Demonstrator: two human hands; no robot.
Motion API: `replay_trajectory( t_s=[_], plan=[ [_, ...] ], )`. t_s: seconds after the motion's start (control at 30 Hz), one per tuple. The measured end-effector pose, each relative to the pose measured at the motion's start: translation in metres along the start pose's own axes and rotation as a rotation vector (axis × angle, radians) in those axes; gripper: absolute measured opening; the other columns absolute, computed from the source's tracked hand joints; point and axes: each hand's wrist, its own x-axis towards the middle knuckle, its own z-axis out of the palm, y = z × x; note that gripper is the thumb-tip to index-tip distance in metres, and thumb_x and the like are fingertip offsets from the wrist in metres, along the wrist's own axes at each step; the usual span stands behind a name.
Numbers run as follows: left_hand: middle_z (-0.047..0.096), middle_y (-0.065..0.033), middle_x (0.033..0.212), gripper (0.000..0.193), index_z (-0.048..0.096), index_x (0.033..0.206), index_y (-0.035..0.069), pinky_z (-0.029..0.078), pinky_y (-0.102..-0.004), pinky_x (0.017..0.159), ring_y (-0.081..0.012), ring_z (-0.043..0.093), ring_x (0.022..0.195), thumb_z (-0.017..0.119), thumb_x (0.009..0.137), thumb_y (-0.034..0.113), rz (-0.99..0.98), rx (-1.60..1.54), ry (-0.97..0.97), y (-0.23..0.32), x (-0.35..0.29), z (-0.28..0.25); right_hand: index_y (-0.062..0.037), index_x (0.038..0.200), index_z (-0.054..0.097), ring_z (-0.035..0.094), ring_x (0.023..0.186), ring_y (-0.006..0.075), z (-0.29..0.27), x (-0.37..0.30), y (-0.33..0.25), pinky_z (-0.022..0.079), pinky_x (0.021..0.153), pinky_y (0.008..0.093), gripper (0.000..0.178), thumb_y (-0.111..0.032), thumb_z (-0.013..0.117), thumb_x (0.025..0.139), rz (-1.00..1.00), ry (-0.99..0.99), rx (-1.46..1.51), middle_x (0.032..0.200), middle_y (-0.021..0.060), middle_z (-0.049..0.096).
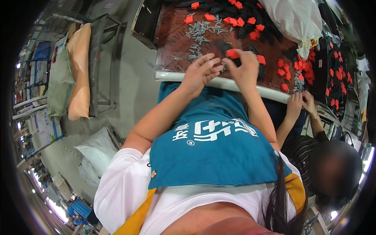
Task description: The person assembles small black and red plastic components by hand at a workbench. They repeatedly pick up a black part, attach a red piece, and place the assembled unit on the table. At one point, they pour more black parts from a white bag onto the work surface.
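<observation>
Over the near edge of a dark red-brown tabletop (166,58), my left hand (199,75) reaches forward with its fingers stretched and slightly apart, and I see nothing held in it. Close by on its right, my right hand (246,70) pinches a small red plastic piece (232,53) between thumb and fingers. A blurred black part adjoins this piece; whether the two are joined I cannot tell. Beyond my left hand lies a loose spread of small grey screws (199,32). A red piece (261,59) rests beside my right hand, near black plastic parts (254,50).
More red pieces (286,72) and black parts are scattered right and far. A white plastic bag (291,19) sits at the far right. A co-worker's hands (299,103) are at the table edge on the right. Left stand a metal rack (111,62) and wrapped bundles (79,72).
</observation>
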Motion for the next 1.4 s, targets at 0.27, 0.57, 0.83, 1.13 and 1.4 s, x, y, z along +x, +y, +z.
replay_trajectory(
  t_s=[0.27,0.57,0.83,1.13,1.4],
  plan=[
    [0.058,-0.0137,0.117,0.038,0.042,0.128,0.001,0.05,-0.0319,0.086,-0.0206,0.061,0.098,0.051,0.093,0.013,0.004,0.011,0.079,0.005,0.007,-0.019,-0.0052,0.11,0.057,0.051,0.098,0.0321,-0.034,-0.011,0.065,0.041,0.083,0.0464,0.056,-0.042,0.075,0.071,0.256,0.01,-0.502,0.104,0.011,0.055],
    [0.062,-0.0104,0.107,0.025,0.051,0.118,0.004,0.052,-0.0313,0.083,-0.0188,0.062,0.093,0.051,0.093,0.009,-0.013,-0.043,0.115,0.006,0.009,-0.028,-0.0069,0.111,0.058,0.047,0.108,0.0346,-0.01,0.018,0.049,0.038,0.091,0.0458,0.05,-0.034,0.075,0.073,0.0,0.15,-0.302,0.113,0.0116,0.054],
    [0.062,-0.0085,0.105,0.024,0.052,0.116,0.004,0.052,-0.031,0.083,-0.017,0.062,0.091,0.052,0.093,0.01,0.035,-0.073,0.152,0.014,0.006,-0.037,-0.0108,0.098,0.066,0.061,0.094,0.0345,0.034,0.112,0.089,0.048,0.079,0.0446,0.019,-0.019,0.062,0.082,0.199,-0.3,-0.179,0.096,0.0132,0.066],
    [0.062,-0.0064,0.101,0.02,0.054,0.112,0.005,0.052,-0.0293,0.081,-0.0151,0.061,0.087,0.053,0.092,0.01,0.026,-0.108,0.186,0.013,0.005,-0.045,-0.0137,0.112,0.056,0.063,0.084,0.0364,0.047,0.149,0.133,0.05,0.072,0.042,0.033,-0.001,0.049,0.082,-0.109,-0.881,-0.511,0.092,0.0152,0.065],
    [0.062,-0.0068,0.101,0.021,0.053,0.112,0.004,0.052,-0.0294,0.082,-0.0154,0.061,0.088,0.053,0.093,0.013,0.018,-0.032,0.079,0.019,0.006,-0.035,-0.0055,0.097,0.052,0.064,0.082,0.0201,-0.022,0.105,0.042,0.048,0.071,0.0302,0.027,0.008,0.053,0.074,0.047,-0.489,0.304,0.086,0.0113,0.063]
  ],
)
